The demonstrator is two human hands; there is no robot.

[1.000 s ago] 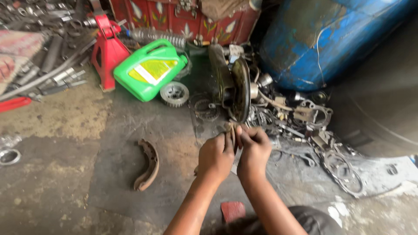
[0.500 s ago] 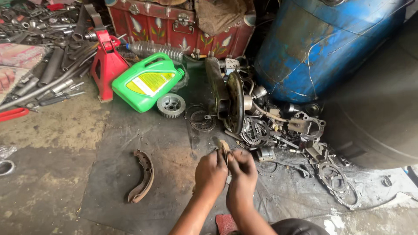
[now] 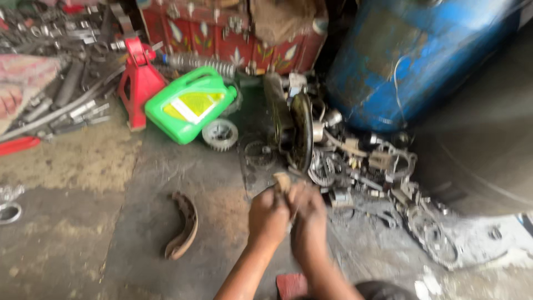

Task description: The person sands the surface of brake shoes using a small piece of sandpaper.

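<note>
My left hand (image 3: 268, 215) and my right hand (image 3: 307, 214) are pressed together low in the middle of the view, above the oily concrete floor. Between them they grip a small tan-grey part (image 3: 282, 180) that sticks up from the fingers; motion blur hides its shape. Just beyond the hands stands a dark round metal plate assembly (image 3: 294, 130) on edge. A curved rusty brake shoe (image 3: 183, 233) lies on the floor to the left of my left forearm.
A green oil jug (image 3: 189, 103) lies on its side beside a small toothed wheel (image 3: 220, 134) and a red jack stand (image 3: 138, 79). A heap of metal parts (image 3: 377, 166) spreads right, below a blue drum (image 3: 411, 55). Tools lie scattered at far left (image 3: 61, 94).
The view has shifted, so my hands sit lower and nearer the middle of the frame. They stay clasped on the small part, now blurred by motion.
</note>
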